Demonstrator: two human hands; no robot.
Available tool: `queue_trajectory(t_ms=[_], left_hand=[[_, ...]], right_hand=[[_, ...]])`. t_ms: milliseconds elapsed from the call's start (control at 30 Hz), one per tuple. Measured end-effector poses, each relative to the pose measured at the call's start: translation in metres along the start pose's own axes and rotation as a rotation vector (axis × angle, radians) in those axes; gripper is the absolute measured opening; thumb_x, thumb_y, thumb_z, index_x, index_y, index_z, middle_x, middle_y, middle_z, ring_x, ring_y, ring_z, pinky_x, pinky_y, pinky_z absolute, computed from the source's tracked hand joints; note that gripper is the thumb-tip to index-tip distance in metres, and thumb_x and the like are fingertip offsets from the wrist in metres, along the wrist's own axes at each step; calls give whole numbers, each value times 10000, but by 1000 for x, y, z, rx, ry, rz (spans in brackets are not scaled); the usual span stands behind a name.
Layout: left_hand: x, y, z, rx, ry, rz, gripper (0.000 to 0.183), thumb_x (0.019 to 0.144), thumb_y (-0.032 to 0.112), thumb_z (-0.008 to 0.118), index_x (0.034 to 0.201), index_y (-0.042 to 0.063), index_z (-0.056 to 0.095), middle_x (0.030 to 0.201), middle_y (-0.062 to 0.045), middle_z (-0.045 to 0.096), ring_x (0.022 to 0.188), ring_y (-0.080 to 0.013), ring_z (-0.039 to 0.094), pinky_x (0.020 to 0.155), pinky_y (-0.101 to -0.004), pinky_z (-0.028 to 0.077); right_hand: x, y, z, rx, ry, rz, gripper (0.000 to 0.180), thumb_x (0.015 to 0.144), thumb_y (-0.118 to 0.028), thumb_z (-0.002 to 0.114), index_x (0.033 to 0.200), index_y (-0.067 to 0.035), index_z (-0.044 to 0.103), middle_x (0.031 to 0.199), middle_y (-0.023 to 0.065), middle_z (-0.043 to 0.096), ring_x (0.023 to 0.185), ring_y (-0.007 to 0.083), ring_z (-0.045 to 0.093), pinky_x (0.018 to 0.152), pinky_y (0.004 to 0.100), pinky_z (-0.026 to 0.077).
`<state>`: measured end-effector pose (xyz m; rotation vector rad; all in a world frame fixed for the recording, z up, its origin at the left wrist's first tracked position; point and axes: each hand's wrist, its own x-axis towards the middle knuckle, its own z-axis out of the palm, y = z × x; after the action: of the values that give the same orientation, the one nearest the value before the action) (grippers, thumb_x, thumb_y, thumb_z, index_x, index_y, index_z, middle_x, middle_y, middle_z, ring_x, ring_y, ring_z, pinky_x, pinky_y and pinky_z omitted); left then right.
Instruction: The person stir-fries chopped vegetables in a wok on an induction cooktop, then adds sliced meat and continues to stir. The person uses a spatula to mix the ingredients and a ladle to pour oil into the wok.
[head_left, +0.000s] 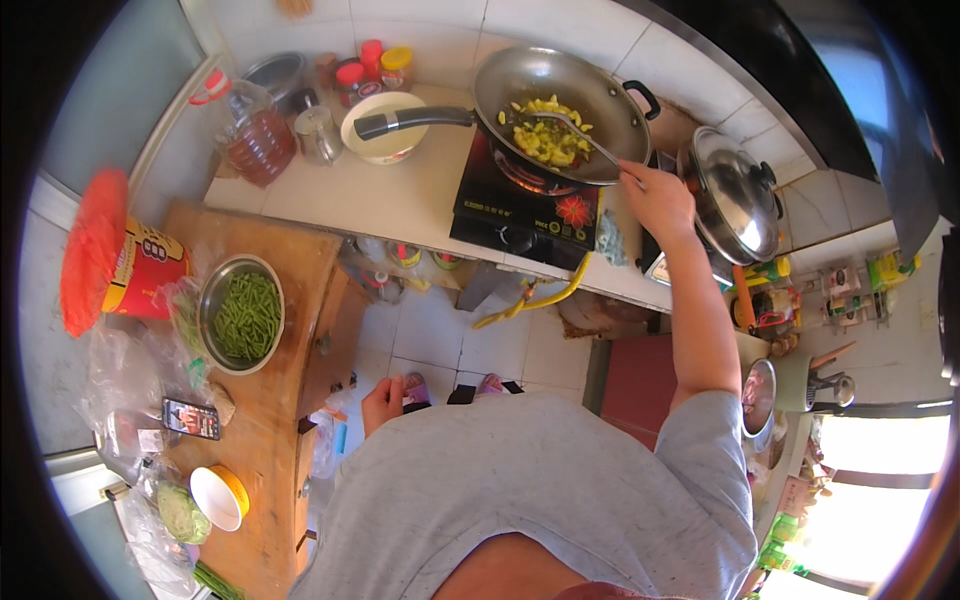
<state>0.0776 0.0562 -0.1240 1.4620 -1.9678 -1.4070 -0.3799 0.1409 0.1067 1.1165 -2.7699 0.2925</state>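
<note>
My right hand (661, 204) is closed around the handle of a metal cooking spatula (592, 141). The spatula's head rests among yellow cooked pieces, perhaps scrambled egg (544, 146), in a steel wok (619, 124). Under the wok is a black single-burner gas stove (517, 214), with an orange-red glow beneath the pan. The wok's long black handle (412, 120) points left, over a cream enamel bowl (386, 146). My left hand (384, 405) hangs low beside my body, its fingers curled and nothing visible in it.
On the left, a wooden cabinet (255, 405) bears a steel bowl of cut green beans (247, 319), a phone (191, 418) and a paper tub (220, 497). A lidded pot (731, 195) stands right of the stove. A yellow gas hose (559, 296) hangs below the counter edge.
</note>
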Motion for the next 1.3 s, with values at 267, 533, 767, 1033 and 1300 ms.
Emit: queue_trajectory(t_ms=[267, 533, 767, 1033, 1300], left_hand=[[11, -26, -7, -25, 78, -68, 441, 980, 341, 539, 711, 4, 627, 562, -41, 531, 536, -129, 447, 518, -320, 364], [18, -12, 5, -182, 34, -17, 436, 995, 366, 522, 752, 23, 635, 544, -4, 493, 504, -76, 439, 480, -267, 353], [13, -25, 4, -180, 35, -85, 417, 994, 367, 524, 773, 33, 639, 544, 0, 500, 489, -70, 438, 460, -259, 348], [18, -23, 10, -156, -58, -72, 400, 985, 359, 532, 777, 37, 647, 551, -8, 538, 480, -74, 452, 456, -262, 360], [11, -20, 0, -119, -34, -105, 399, 974, 354, 545, 757, 36, 650, 524, -18, 513, 475, -87, 453, 458, -281, 351]], right_hand=[[-33, 18, -25, 28, -77, -45, 297, 911, -365, 562, 1146, -236, 690, 970, 114, 699, 915, 305, 654, 782, 395, 512], [24, 17, 34, 139, -26, -8, 291, 920, -366, 547, 1161, -266, 678, 1040, 99, 692, 995, 293, 641, 824, 402, 512], [-55, 42, -46, -105, -67, -80, 284, 891, -341, 585, 1122, -221, 698, 966, 81, 706, 938, 302, 653, 790, 413, 515], [6, 55, 0, -83, -3, 88, 305, 916, -372, 544, 1157, -240, 677, 1078, 76, 686, 1027, 287, 631, 854, 409, 508], [-14, 37, -25, -21, -39, -8, 307, 900, -372, 552, 1138, -240, 694, 1088, 78, 686, 1039, 293, 626, 866, 396, 502]])
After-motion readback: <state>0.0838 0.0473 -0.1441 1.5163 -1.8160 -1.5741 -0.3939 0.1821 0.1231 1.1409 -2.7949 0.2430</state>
